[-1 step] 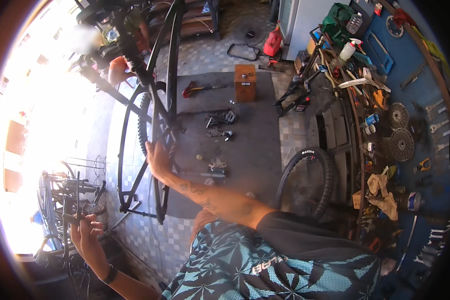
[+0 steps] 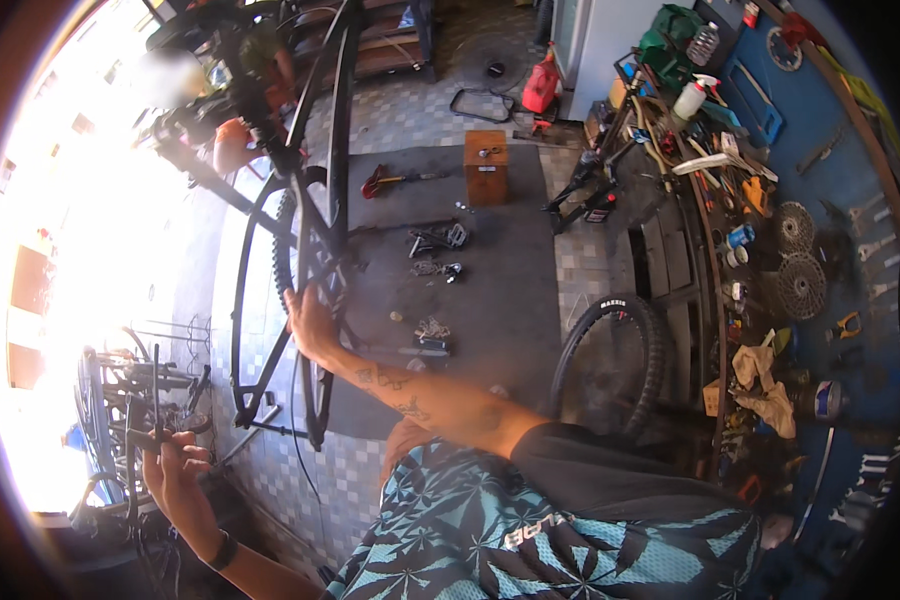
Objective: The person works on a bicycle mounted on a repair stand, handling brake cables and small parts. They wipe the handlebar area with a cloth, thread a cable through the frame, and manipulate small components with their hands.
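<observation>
A black bike frame point(image 2: 340, 130) hangs upright in front of me, left of centre. My right hand point(image 2: 313, 325) is at the frame's lower middle, its fingers closed. A thin black cable point(image 2: 304, 455) trails from beside these fingers down toward the floor; the exact grip is partly hidden by the hand. At the lower left, my left hand point(image 2: 178, 475) curls its fingers round a dark bar-like part point(image 2: 142, 438), from which a thin upright rod point(image 2: 156, 385) rises. The kind of that part cannot be made out.
A person point(image 2: 235, 145) is behind the frame. On the dark mat point(image 2: 510, 260) lie a red-headed tool point(image 2: 375, 183), loose bike parts point(image 2: 438, 238) and a wooden box point(image 2: 487, 170). A tyre point(image 2: 610, 360) leans by the cluttered bench point(image 2: 710, 210) at right. Bikes point(image 2: 105, 420) stand at left.
The thin black cable now shows hanging below my right hand. That hand has shifted slightly left, and the frame's lower end has swung a little left. My left hand has hardly moved.
</observation>
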The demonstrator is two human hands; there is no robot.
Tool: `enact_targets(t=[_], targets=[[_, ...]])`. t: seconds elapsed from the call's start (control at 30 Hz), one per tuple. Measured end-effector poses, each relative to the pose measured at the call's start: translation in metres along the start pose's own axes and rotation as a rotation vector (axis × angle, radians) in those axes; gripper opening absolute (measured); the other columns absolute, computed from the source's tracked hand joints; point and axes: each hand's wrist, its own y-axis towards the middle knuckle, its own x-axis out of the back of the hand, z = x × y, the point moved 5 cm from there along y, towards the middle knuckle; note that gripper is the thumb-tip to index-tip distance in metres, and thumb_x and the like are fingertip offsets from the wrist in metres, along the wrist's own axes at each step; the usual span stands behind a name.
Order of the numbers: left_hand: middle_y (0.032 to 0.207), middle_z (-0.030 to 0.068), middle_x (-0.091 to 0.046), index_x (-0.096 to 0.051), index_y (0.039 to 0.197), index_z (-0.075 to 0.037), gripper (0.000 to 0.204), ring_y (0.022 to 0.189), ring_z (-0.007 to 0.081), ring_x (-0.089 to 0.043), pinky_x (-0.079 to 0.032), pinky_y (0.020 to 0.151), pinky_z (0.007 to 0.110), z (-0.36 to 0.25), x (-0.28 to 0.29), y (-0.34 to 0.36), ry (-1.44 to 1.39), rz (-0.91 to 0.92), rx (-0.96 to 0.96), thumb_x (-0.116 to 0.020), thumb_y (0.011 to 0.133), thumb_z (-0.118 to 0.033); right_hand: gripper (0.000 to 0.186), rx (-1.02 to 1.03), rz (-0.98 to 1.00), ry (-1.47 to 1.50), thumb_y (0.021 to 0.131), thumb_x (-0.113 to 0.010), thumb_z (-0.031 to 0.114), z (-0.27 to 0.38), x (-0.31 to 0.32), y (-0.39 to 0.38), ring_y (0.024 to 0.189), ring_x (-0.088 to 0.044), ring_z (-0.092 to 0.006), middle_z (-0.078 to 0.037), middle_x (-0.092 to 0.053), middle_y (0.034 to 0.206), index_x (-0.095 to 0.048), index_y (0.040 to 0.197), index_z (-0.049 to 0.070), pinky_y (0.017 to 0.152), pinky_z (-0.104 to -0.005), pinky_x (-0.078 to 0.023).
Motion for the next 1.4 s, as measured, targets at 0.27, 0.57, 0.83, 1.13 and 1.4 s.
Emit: enact_targets(t=[0.27, 0.57, 0.83, 1.13, 1.4], targets=[[0.084, 0.0092, -0.07, -0.065, 0.113, 0.002, 0.026, 0.066, 0.0183, -0.068, -0.057, 0.059, 0.03, 0.032, -0.192, -0.058, -0.031, 0.478, 0.063, -0.073, 0.1, -0.019, 0.051, 0.36, -0.073, 0.096, 0.093, -0.074, 0.011, 0.007, 0.184, -0.079, 0.113, -0.065, -0.0345, -0.02, -0.062, 0.127, -0.048, 0.136, 0.004, 0.093, -0.0471, -0.053], [0.105, 0.0172, -0.074, -0.064, 0.127, 0.007, 0.03, 0.091, 0.0227, -0.074, -0.064, 0.074, 0.033, 0.036, -0.395, -0.051, 0.23, 1.256, -0.109, -0.061, 0.108, -0.017, 0.075, 0.404, 0.077, -0.146, 0.082, -0.08, 0.0, 0.03, 0.345, -0.124, 0.098, -0.065, -0.0229, -0.013, -0.055, 0.126, -0.044, 0.147, 0.009, 0.083, -0.0368, -0.055], [0.108, 0.0175, -0.074, -0.066, 0.122, 0.01, 0.036, 0.092, 0.0233, -0.073, -0.063, 0.078, 0.033, 0.011, -0.559, 0.037, 0.278, 1.118, 0.001, -0.056, 0.111, -0.023, 0.019, 0.276, -1.349, -0.396, 0.088, -0.078, 0.006, 0.084, 0.762, -0.188, 0.086, -0.066, -0.0191, -0.007, -0.066, 0.095, -0.065, 0.103, 0.004, 0.076, -0.0329, -0.053], [0.114, 0.0147, -0.073, -0.061, 0.131, 0.005, 0.033, 0.095, 0.0211, -0.073, -0.06, 0.08, 0.031, -0.047, -0.762, 0.061, 0.333, 1.371, -0.038, -0.058, 0.11, -0.02, 0.038, -0.117, -2.123, -1.286, 0.098, -0.072, 0.041, 0.236, 1.017, -0.386, 0.09, -0.072, -0.0445, -0.022, -0.075, 0.098, -0.071, 0.116, 0.007, 0.076, -0.0505, -0.055], [0.089, 0.0068, -0.072, -0.066, 0.113, -0.002, 0.033, 0.075, 0.0119, -0.069, -0.049, 0.057, 0.022, -0.069, -0.838, 0.016, 0.211, 1.388, -0.152, -0.061, 0.108, -0.034, 0.047, -0.352, -2.023, -1.172, 0.099, -0.069, 0.046, 0.192, 1.112, -0.36, 0.089, -0.074, -0.043, -0.024, -0.076, 0.099, -0.07, 0.12, 0.003, 0.075, -0.0522, -0.058]])
